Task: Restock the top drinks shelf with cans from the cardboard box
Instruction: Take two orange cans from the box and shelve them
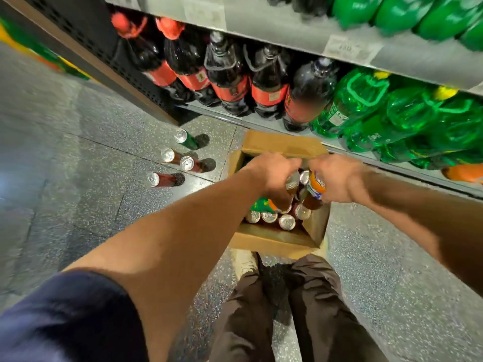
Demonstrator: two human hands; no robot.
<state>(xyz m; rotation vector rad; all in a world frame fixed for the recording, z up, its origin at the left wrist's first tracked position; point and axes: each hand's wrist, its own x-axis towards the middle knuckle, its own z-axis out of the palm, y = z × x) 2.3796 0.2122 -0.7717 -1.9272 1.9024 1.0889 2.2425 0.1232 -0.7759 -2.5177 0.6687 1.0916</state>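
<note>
An open cardboard box (277, 241) stands on the floor in front of my feet, with several silver-topped cans (287, 222) upright inside. My left hand (271, 173) reaches down into the box and its fingers curl round the top of a can (293, 182). My right hand (337, 178) grips an orange can (315, 186) with a blue and white label, lifted a little above the others. Both hands hide the middle of the box. The top shelf is out of view.
Several slim cans (187, 163) stand loose on the speckled floor left of the box, one green (186, 139), the others dark red. Low shelves behind the box hold dark cola bottles (227, 82) and green bottles (366, 100). My legs and a shoe (244, 265) are just behind the box.
</note>
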